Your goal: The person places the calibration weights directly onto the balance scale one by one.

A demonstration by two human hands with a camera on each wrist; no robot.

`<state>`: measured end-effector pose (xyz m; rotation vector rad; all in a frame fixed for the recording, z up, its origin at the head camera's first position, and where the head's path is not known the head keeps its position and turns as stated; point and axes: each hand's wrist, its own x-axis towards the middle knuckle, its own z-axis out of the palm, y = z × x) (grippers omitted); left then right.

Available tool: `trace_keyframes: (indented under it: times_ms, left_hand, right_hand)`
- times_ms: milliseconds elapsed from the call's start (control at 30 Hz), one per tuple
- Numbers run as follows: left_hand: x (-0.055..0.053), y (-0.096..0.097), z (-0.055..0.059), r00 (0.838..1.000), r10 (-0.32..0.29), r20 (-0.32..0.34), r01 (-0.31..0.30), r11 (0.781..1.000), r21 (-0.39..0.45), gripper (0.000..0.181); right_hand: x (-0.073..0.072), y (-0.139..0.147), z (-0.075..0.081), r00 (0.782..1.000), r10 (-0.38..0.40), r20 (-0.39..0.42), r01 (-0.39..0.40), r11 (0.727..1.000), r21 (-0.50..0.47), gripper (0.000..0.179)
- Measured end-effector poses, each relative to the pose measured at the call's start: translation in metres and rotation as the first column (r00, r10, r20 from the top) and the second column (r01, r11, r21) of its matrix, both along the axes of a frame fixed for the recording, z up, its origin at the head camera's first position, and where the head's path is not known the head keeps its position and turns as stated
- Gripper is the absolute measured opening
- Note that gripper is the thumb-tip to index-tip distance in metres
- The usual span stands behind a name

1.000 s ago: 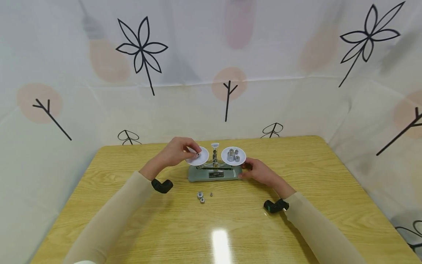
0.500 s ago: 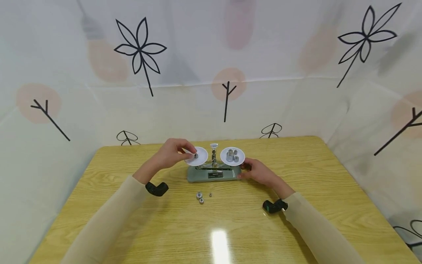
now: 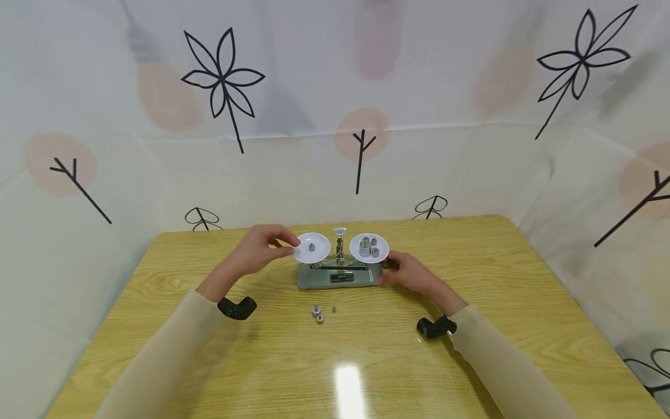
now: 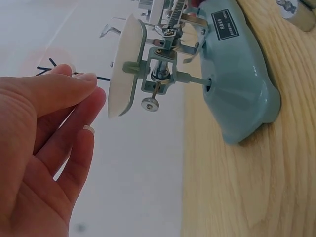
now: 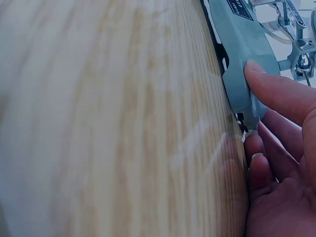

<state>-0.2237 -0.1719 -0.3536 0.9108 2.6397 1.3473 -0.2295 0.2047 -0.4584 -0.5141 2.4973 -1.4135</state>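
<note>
A balance scale (image 3: 340, 276) with a grey-green base and two white pans stands on the table. On its left pan (image 3: 320, 256) sits a single small metal weight (image 3: 311, 247). The right pan (image 3: 381, 257) bears a large weight (image 3: 365, 249) and two small ones. Just off the left pan's outer rim is my left hand (image 3: 262, 250), its fingers loosely bent with nothing between them; the left wrist view shows a gap to the pan. My right hand (image 3: 410, 273) grips the right end of the base, thumb on the front face, as the right wrist view shows.
In front of the scale, a few loose metal weights (image 3: 316, 311) lie on the wooden table (image 3: 251, 361), with a tiny weight (image 3: 334, 309) to their right. A white patterned cloth (image 3: 293, 174) hangs behind the table and along its sides.
My left hand has let go of the small weight, leaving it on the left pan, and drawn back to the left. The right hand has stayed on the base.
</note>
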Motion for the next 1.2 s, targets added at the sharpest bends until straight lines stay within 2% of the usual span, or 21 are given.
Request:
trace_keyframes:
  times_ms: [200, 467, 700, 933, 1167, 1200]
  left_hand:
    - [0.002, -0.011, -0.009, 1.0, 0.014, -0.005, -0.014, 0.999, 0.035, 0.012]
    - [0.01, -0.022, -0.017, 0.999, 0.047, 0.018, -0.047, 0.999, 0.023, 0.012]
    - [0.016, -0.022, -0.028, 0.998, 0.041, 0.05, -0.042, 0.999, 0.032, 0.011]
    - [0.02, -0.02, -0.043, 0.993, 0.031, 0.11, -0.035, 0.999, 0.031, 0.012]
    - [0.046, -0.002, -0.024, 0.986, 0.02, 0.169, -0.023, 1.0, 0.016, 0.014]
    - [0.048, -0.001, -0.025, 0.985, 0.016, 0.17, -0.02, 1.0, 0.017, 0.014]
  right_hand:
    - [0.0, 0.001, -0.001, 1.0, -0.003, -0.002, 0.003, 1.0, -0.005, 0.044]
    - [0.0, 0.001, -0.001, 1.0, -0.011, 0.018, 0.011, 1.0, -0.004, 0.045]
    - [0.0, 0.002, -0.004, 1.0, -0.006, -0.001, 0.006, 1.0, 0.002, 0.046]
    - [0.0, 0.001, -0.005, 1.0, -0.003, -0.008, 0.003, 1.0, 0.007, 0.046]
    - [0.0, 0.001, -0.002, 1.0, -0.004, -0.003, 0.004, 1.0, -0.006, 0.044]
    - [0.0, 0.001, -0.002, 1.0, -0.003, -0.002, 0.003, 1.0, -0.006, 0.045]
